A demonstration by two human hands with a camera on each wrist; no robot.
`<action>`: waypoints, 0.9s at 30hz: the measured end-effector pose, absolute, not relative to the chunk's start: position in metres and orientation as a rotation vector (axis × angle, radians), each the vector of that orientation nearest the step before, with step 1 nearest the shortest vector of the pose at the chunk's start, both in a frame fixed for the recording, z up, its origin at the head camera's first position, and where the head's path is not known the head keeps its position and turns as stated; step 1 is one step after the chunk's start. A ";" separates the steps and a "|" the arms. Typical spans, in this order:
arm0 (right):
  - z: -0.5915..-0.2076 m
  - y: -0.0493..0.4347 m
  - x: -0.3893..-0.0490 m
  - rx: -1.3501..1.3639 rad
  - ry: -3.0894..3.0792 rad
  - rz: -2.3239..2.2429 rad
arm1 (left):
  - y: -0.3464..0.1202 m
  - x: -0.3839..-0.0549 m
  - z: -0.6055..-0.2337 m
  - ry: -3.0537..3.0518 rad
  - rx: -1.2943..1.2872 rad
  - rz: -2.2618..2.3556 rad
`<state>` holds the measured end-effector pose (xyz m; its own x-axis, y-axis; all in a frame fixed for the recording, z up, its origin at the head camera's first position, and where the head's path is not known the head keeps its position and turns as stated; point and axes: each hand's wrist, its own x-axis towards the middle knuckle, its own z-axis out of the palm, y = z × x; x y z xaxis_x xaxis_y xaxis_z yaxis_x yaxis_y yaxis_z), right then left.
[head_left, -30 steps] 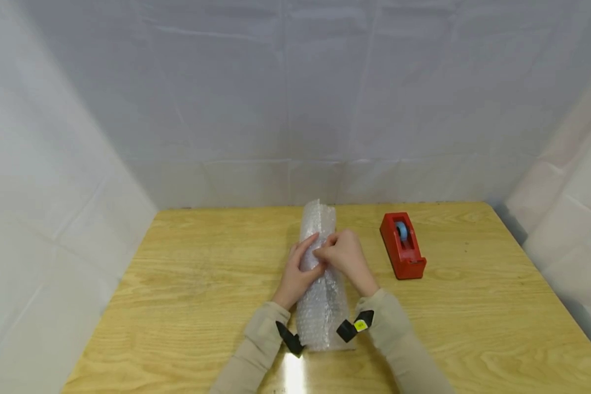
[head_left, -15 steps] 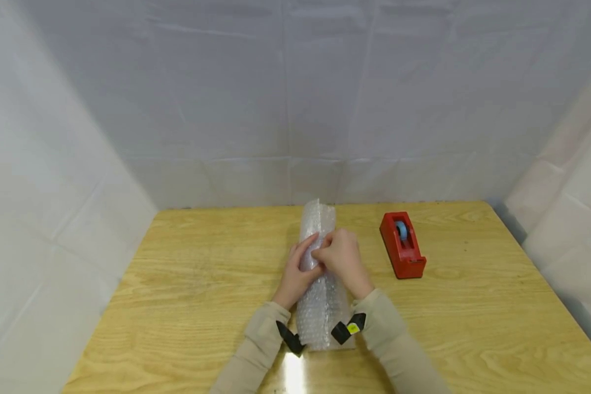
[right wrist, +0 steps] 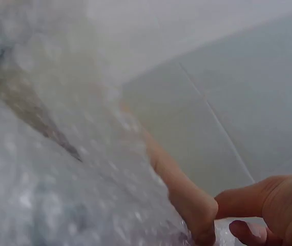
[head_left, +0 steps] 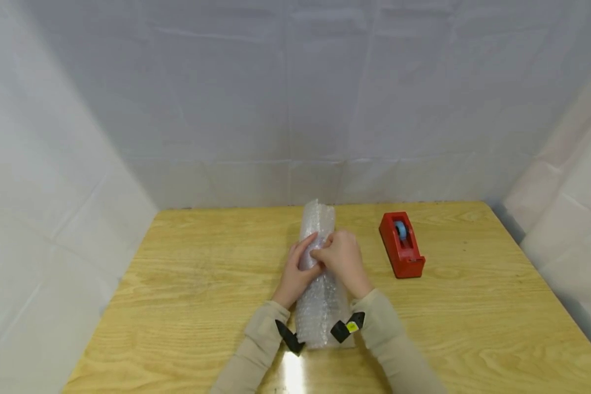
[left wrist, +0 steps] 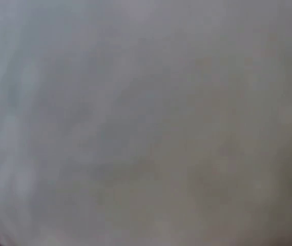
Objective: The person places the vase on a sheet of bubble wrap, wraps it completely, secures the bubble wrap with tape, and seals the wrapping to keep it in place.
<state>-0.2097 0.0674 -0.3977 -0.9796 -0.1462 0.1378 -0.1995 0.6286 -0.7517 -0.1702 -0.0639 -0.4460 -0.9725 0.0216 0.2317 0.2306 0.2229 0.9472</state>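
A long roll of clear bubble wrap (head_left: 320, 306) lies lengthwise on the wooden table; what is inside is hidden. My left hand (head_left: 295, 273) holds its middle from the left, thumb and forefinger spread across the top. From the right, my right hand (head_left: 342, 260) has its fingers bent, thumb and fingertips together at the wrap's seam beside the left thumb. In the right wrist view, the right hand (right wrist: 284, 205) and a left-hand digit (right wrist: 179, 189) meet at the edge of the bubble wrap (right wrist: 84, 205). Blurred pale plastic (left wrist: 146, 123) fills the left wrist view.
A red tape dispenser (head_left: 403, 246) with a blue-centred roll stands right of the wrap. The wooden table (head_left: 202, 262) stretches out on both sides. White sheeting (head_left: 226, 109) hangs behind the table and along both sides.
Over the last second my right hand has shifted slightly left and its wrist has swung inward. My left hand and the bubble wrap stay almost where they were.
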 end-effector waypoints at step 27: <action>-0.463 0.119 -0.247 0.454 -2.623 2.437 | -0.067 -0.191 -0.489 -2.299 -0.248 -1.816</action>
<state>-0.2467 0.1191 -0.4626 -0.8629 -0.4773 -0.1663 0.1308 0.1070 -0.9856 -0.1907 -0.0674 -0.4885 -0.9656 0.0065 0.2599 0.2543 0.2308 0.9392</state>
